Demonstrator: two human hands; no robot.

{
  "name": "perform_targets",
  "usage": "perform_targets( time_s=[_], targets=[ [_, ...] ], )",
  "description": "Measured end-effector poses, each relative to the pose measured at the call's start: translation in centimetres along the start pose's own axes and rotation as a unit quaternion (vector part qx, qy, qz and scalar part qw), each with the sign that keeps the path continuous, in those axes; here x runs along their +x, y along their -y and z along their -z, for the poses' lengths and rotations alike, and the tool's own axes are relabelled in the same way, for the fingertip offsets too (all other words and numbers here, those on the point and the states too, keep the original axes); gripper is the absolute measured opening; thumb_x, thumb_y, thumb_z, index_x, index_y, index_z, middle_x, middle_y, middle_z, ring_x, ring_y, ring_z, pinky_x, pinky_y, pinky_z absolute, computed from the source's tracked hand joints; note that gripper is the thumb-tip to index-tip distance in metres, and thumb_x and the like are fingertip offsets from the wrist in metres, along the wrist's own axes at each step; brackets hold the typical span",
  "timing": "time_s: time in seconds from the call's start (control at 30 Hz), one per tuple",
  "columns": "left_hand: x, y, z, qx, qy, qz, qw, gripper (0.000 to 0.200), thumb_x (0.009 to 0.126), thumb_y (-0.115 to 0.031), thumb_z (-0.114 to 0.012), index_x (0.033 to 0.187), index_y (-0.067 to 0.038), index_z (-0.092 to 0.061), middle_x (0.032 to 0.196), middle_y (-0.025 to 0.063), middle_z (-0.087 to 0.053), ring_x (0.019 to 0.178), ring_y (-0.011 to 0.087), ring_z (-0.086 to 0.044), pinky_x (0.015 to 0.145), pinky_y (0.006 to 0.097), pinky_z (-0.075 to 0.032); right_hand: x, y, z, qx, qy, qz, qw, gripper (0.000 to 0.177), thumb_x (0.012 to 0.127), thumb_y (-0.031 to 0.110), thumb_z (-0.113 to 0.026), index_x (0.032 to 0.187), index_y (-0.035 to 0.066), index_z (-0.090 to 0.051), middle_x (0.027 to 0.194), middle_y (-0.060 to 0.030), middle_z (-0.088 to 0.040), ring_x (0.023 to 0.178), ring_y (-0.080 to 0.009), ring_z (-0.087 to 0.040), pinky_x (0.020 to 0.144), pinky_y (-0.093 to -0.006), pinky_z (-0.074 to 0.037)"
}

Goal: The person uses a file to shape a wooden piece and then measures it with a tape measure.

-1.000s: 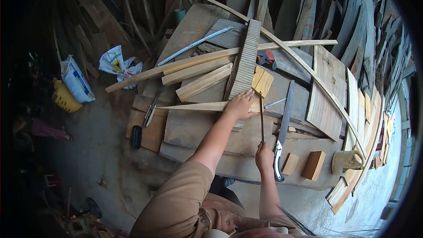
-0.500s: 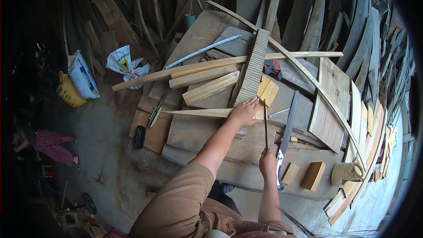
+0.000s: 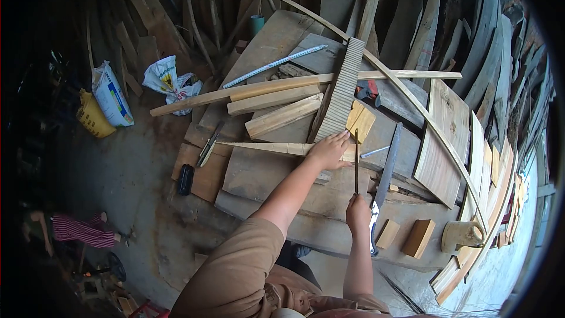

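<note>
On plank-topped workbench (image 3: 253,171), left hand (image 3: 329,152) clamps tapered wooden strip (image 3: 265,149) between thumb and fingers, seemingly steadying it; right hand (image 3: 358,215) grips narrow dark-bladed tool (image 3: 356,168), blade at strip's wide end.

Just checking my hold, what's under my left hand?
A tapered wooden strip runs under your left hand; it shows narrowing to the left, and briefly to the right. The stretch beneath the hand is covered; anything else there is hidden.

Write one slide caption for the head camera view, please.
Left hand resting on a narrow wooden strip, right hand holding a slender dark tool, near a handsaw.
</note>
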State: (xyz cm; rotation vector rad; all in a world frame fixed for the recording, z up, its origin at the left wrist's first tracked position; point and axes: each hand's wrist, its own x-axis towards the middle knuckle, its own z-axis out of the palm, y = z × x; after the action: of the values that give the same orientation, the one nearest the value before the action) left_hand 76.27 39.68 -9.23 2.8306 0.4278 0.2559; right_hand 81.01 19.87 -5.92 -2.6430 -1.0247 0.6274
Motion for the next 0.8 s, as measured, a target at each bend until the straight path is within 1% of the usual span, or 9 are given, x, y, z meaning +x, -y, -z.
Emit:
perform_targets(
  time_s=[0.07,0.17,0.23,0.33,0.37,0.5,0.6,0.67,0.8],
  targets=[
    [0.0,0.0,0.1,0.002,-0.009,-0.002,1.0,0.071,0.076,-0.051,-0.05,0.117,0.005,-0.039,0.131,0.0192,-0.032,0.125,0.0268,-0.026,0.102,0.034,-0.023,1.9,0.8,-0.4,0.013,-0.019,0.009,1.0,0.031,0.088,0.024,-0.033,0.08,-0.001,-0.051,0.071,-0.0253,-0.058,0.07,-0.0418,-0.056,0.066,-0.049,-0.043],
    [0.2,-0.2,0.5,0.024,0.0,0.037,0.999,0.074,0.075,-0.055,-0.048,0.118,0.005,-0.039,0.13,0.0174,-0.034,0.125,0.0252,-0.027,0.101,0.0339,-0.024,4.5,1.6,-1.0,0.014,-0.044,0.011,0.999,0.03,0.088,0.023,-0.034,0.08,-0.001,-0.051,0.073,-0.0252,-0.058,0.07,-0.0415,-0.056,0.067,-0.0492,-0.043],
    [0.3,-0.2,0.8,0.022,0.004,0.037,0.999,0.074,0.076,-0.055,-0.047,0.118,0.005,-0.039,0.13,0.017,-0.034,0.125,0.0248,-0.027,0.101,0.0337,-0.024,4.7,1.2,-1.1,0.017,-0.047,0.021,0.999,0.033,0.089,0.026,-0.034,0.081,-0.002,-0.05,0.075,-0.0268,-0.057,0.073,-0.0426,-0.055,0.066,-0.05,-0.043],
    [0.3,0.0,0.1,0.021,0.005,0.023,1.0,0.073,0.076,-0.055,-0.046,0.119,0.004,-0.039,0.131,0.0159,-0.033,0.125,0.0239,-0.027,0.102,0.0333,-0.023,3.5,0.2,-1.5,0.0,-0.042,0.044,0.998,0.032,0.089,0.025,-0.034,0.08,-0.001,-0.05,0.071,-0.0264,-0.057,0.069,-0.0425,-0.056,0.065,-0.0501,-0.043],
    [0.3,0.1,-0.2,0.014,0.007,0.029,0.999,0.073,0.076,-0.055,-0.047,0.119,0.003,-0.039,0.131,0.0159,-0.033,0.125,0.0238,-0.027,0.102,0.0333,-0.023,2.3,-0.4,-1.6,0.016,-0.04,0.039,0.998,0.027,0.087,0.021,-0.035,0.078,0.0,-0.05,0.067,-0.0249,-0.058,0.067,-0.0401,-0.057,0.066,-0.0483,-0.042],
    [0.3,-0.1,0.2,-0.001,0.018,0.037,0.999,0.072,0.076,-0.054,-0.048,0.119,0.003,-0.039,0.131,0.0161,-0.033,0.125,0.0247,-0.027,0.102,0.0336,-0.022,-3.5,-3.0,-1.5,-0.008,-0.014,0.013,1.0,0.026,0.086,0.021,-0.038,0.076,0.0,-0.049,0.062,-0.023,-0.057,0.063,-0.0393,-0.057,0.063,-0.0476,-0.041],
    [0.3,-0.1,0.4,0.01,0.015,0.022,1.0,0.071,0.076,-0.053,-0.049,0.118,0.003,-0.04,0.131,0.0165,-0.033,0.124,0.0259,-0.027,0.102,0.0338,-0.022,-4.3,-3.7,-1.0,0.019,-0.013,0.013,1.0,0.026,0.087,0.022,-0.039,0.078,0.0,-0.048,0.065,-0.0243,-0.056,0.065,-0.0409,-0.055,0.058,-0.0486,-0.042],
    [0.1,-0.1,0.6,0.01,0.007,0.019,1.0,0.071,0.076,-0.053,-0.049,0.117,0.003,-0.041,0.13,0.017,-0.034,0.124,0.0268,-0.028,0.102,0.034,-0.023,-3.0,-3.2,-1.0,0.025,-0.011,0.02,0.999,0.025,0.087,0.021,-0.04,0.079,0.0,-0.048,0.066,-0.0241,-0.056,0.065,-0.0404,-0.055,0.057,-0.0482,-0.042],
    [0.2,-0.1,0.3,0.016,0.005,0.011,1.0,0.071,0.076,-0.053,-0.049,0.118,0.004,-0.04,0.13,0.0171,-0.035,0.123,0.0265,-0.029,0.102,0.0342,-0.023,1.4,-0.6,-0.5,0.008,0.001,0.017,1.0,0.029,0.088,0.023,-0.036,0.08,-0.001,-0.05,0.072,-0.0259,-0.057,0.071,-0.0422,-0.055,0.064,-0.0496,-0.043]
  ],
)
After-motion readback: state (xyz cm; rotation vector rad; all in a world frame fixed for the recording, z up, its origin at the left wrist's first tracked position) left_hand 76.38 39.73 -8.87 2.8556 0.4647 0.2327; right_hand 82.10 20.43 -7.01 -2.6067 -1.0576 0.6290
